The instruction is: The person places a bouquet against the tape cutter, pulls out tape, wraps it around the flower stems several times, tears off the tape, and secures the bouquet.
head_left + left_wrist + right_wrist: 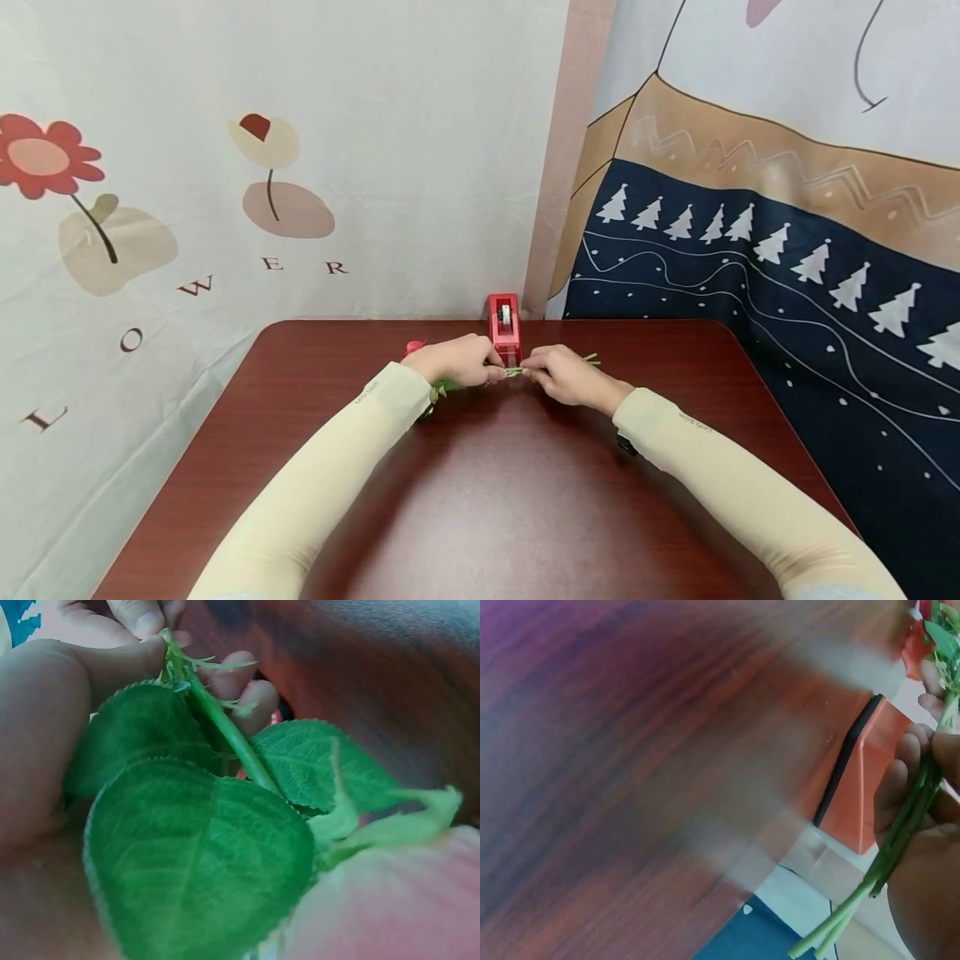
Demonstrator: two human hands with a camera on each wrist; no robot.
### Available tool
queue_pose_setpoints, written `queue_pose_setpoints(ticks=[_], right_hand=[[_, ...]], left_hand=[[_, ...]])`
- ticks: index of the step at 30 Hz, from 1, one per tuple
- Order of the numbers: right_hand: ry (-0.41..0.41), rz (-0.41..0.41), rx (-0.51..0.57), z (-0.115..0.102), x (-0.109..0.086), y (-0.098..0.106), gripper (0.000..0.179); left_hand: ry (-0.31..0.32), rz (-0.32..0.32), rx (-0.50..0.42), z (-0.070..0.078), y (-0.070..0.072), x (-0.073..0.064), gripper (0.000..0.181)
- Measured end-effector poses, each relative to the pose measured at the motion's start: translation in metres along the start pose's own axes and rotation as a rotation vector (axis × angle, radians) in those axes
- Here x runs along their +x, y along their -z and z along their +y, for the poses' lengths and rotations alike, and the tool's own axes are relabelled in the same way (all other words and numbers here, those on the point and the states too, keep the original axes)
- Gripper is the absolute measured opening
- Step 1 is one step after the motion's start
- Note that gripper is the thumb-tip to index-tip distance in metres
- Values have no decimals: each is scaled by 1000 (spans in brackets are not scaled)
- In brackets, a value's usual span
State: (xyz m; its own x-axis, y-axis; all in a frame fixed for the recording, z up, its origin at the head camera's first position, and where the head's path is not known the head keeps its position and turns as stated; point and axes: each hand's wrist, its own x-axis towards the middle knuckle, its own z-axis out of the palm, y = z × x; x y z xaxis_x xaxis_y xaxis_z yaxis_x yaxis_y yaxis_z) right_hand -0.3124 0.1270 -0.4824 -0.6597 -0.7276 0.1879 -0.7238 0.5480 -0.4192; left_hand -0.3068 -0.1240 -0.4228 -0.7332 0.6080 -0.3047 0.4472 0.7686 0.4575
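Near the table's far side, a small bunch of roses lies sideways between both hands. Its green stems (513, 372) show in the gap between the fingers. My left hand (461, 360) pinches the stems just below the leaves, and a red bloom (414, 346) shows beyond that hand. Broad toothed leaves (199, 855) and a pink petal (405, 900) fill the left wrist view. My right hand (568, 375) grips the lower stems, whose cut ends (810, 946) stick out past the palm. A clear tape strip (512, 357) runs from the red tape dispenser (504, 317) down to the stems.
The dark red wooden table (517, 500) has rounded far corners. Behind it hangs a pale curtain (420, 167) with printed flowers; at the right is a navy cloth (675, 267) with white trees. The dispenser stands close to the table's back edge.
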Motion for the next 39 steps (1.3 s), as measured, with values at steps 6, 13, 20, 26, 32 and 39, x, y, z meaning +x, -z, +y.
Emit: queue_pose_setpoints(ticks=[6,13,20,26,32,39], right_hand=[[23,46,-19,-1,-3,-5,21],[27,54,-20,-3,-3,-6,22],[-7,9,10,-6,-1,-2,24],[-89,-22,59,-3,6,5,25],[-175,-72,141,3,15,15,25],[-203,-229,231,6,20,25,29]], left_hand=[[7,37,-8,-4,-7,2,25],[-27,114,91,-4,-15,4,23],[-63,209,201,-2,-22,3,18],[-120,289,323,-2,-28,2,16],[-157,357,464,-3,-32,2,15],[-208,435,604,-1,-36,-2,14]])
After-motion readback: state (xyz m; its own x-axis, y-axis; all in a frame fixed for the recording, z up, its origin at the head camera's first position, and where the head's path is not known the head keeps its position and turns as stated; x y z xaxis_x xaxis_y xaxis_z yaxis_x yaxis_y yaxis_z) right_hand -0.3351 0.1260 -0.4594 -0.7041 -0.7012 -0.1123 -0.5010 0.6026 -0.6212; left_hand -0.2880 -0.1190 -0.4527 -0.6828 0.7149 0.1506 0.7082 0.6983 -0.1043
